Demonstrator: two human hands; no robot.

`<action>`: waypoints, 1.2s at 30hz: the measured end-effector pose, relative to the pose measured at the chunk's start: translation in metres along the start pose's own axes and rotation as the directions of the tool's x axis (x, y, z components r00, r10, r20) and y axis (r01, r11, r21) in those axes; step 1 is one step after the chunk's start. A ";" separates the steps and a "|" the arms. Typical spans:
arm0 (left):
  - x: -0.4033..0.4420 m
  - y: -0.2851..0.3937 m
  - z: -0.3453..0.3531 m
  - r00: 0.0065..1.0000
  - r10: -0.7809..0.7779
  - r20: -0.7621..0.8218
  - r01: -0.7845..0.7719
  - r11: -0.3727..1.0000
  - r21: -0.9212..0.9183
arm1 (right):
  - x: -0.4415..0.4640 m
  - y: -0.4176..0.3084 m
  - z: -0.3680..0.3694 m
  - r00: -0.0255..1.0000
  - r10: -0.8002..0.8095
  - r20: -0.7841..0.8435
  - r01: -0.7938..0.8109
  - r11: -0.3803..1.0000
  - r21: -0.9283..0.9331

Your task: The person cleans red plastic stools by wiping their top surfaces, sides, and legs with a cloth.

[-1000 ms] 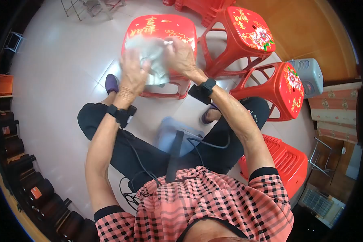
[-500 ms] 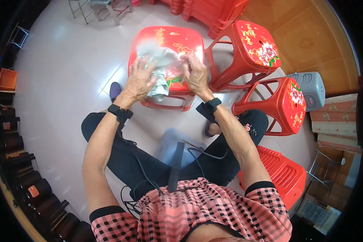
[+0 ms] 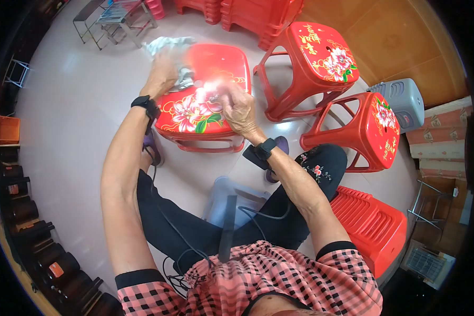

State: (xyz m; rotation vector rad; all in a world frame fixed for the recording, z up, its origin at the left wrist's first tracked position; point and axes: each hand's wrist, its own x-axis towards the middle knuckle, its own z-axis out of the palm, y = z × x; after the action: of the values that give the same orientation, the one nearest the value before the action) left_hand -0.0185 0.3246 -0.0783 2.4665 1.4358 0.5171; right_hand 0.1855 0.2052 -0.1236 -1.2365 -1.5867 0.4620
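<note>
In front of me stands a red plastic stool (image 3: 227,60) with a printed flower and leaves on its seat. My left hand (image 3: 164,71) is closed on a pale, crumpled cloth (image 3: 183,79) at the far left edge of the seat, and part of the cloth hangs past that edge. Motion blurs the fingers and the cloth. At the seat's right edge my right hand (image 3: 239,109) is bent closed on the stool, its fingertips partly hidden. Both wrists wear black bands.
Two more printed red stools, one upright (image 3: 321,58) and one further right (image 3: 382,124), stand close by. A grey stool (image 3: 405,102) is behind them. Nested red stools (image 3: 371,226) lie at the lower right. A pale blue stool (image 3: 221,197) sits between my legs, with cables nearby.
My left hand has moved the cloth up and left from mid-seat to the far left edge, uncovering the printed flower. My right hand stays at the right edge. The view has shifted slightly.
</note>
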 end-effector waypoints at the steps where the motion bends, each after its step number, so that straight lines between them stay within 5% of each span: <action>1: 0.004 0.022 -0.009 0.998 0.045 0.038 -0.042 0.997 -0.064 | -0.001 0.000 0.000 1.000 0.027 0.007 -0.027 0.999 0.035; 5: 0.034 0.039 0.047 0.995 0.087 0.041 -0.082 0.990 -0.119 | -0.001 -0.003 -0.002 0.999 0.041 -0.022 -0.039 0.998 0.057; 7: 0.030 0.048 0.073 0.965 0.234 -0.115 -0.261 0.866 -0.427 | -0.001 0.000 0.000 0.997 -0.046 -0.062 0.045 0.999 -0.023; 11: -0.004 0.071 0.048 0.975 0.216 0.052 -0.158 0.836 -0.525 | -0.005 0.004 0.001 0.998 -0.038 -0.055 0.039 0.999 0.015; 14: -0.031 0.074 0.027 0.972 0.189 0.143 -0.154 0.962 -0.224 | -0.006 0.002 0.000 0.996 -0.057 -0.063 0.058 0.998 0.023; 17: -0.046 0.028 0.050 0.950 0.290 -0.116 -0.297 0.954 -0.046 | -0.006 0.002 0.000 0.995 -0.078 -0.068 0.076 0.997 -0.026; 20: -0.043 -0.018 0.042 0.976 0.113 -0.188 -0.106 0.993 0.050 | -0.006 -0.002 0.001 0.995 -0.066 -0.071 0.068 0.997 0.025; 22: -0.038 -0.043 0.033 0.965 -0.146 -0.216 0.177 0.975 0.131 | -0.006 -0.001 -0.003 0.998 -0.046 -0.034 0.045 0.999 -0.023; 25: -0.050 -0.059 0.023 0.945 -0.228 -0.237 0.240 0.970 0.025 | -0.005 -0.005 -0.006 0.998 -0.056 -0.035 0.055 0.998 -0.025; 28: -0.071 -0.045 0.023 0.964 -0.174 -0.204 0.176 0.984 -0.005 | -0.004 0.001 -0.003 0.989 -0.126 -0.077 0.124 0.992 -0.032; 31: -0.091 -0.001 0.038 0.958 -0.038 -0.285 0.095 0.977 0.189 | -0.006 0.004 -0.001 0.991 -0.103 -0.086 0.105 0.994 0.011; 36: -0.118 0.082 0.056 0.970 0.147 -0.194 -0.157 0.987 -0.038 | -0.006 0.004 -0.002 0.988 -0.099 -0.114 0.101 0.995 0.008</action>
State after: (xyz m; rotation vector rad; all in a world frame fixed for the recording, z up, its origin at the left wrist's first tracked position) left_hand 0.0158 0.1801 -0.1200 2.5563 1.2845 0.8323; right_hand 0.1891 0.2011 -0.1288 -1.1470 -1.5379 0.3320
